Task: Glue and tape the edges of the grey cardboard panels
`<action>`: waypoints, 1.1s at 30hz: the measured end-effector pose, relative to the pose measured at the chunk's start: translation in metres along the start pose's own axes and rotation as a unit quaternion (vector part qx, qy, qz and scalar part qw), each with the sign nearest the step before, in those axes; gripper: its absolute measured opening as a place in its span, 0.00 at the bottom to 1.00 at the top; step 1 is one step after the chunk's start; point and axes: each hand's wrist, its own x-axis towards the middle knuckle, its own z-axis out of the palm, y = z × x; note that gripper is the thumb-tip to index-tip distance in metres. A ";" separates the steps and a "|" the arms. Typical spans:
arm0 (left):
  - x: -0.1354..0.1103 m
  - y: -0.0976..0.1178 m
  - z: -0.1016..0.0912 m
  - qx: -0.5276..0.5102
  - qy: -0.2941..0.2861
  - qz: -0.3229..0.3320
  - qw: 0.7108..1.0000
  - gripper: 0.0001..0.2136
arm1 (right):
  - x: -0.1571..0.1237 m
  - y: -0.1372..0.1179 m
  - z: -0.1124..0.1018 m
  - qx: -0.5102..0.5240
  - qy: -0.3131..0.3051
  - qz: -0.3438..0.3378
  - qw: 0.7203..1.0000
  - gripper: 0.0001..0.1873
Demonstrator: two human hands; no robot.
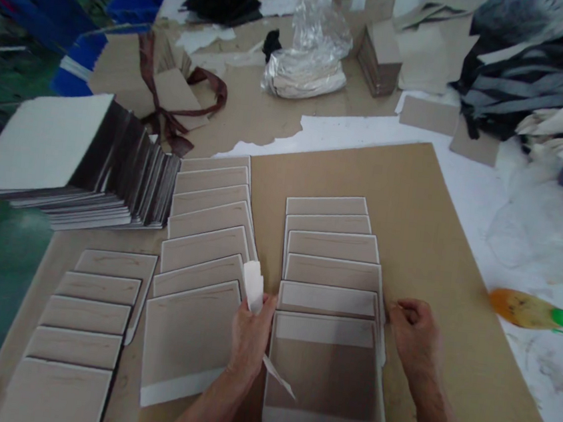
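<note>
My left hand (251, 335) is closed around a bundle of white strips (253, 287). One loose strip (280, 378) trails below that hand, over the front panel of the right row. My left hand is between the middle row of overlapping beige panels (190, 342) and the right row of panels (322, 376). White bands cross the two nearest panels in the right row. At that row's right edge, my right hand (416, 339) is closed in a pinch; I cannot make out what, if anything, its fingertips hold.
A third row of panels (58, 392) lies at the left, below a tall stack of dark-edged boards (42, 139). An orange bottle with a green cap (525, 309) rests at the right. Farther back are a plastic bag (306, 72), a card stack (381, 57) and dark fabric scraps (541, 84).
</note>
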 end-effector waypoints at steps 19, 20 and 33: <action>-0.042 0.018 0.005 -0.175 -0.281 -0.153 0.931 0.23 | -0.064 -0.087 0.044 0.174 -0.404 -0.089 0.894 0.17; -0.041 0.018 0.005 -0.174 -0.286 -0.154 0.930 0.22 | -0.063 -0.086 0.043 0.173 -0.403 -0.101 0.893 0.17; -0.034 0.027 0.000 -0.180 -0.259 -0.120 0.941 0.21 | -0.052 -0.066 0.037 0.180 -0.325 -0.100 0.923 0.24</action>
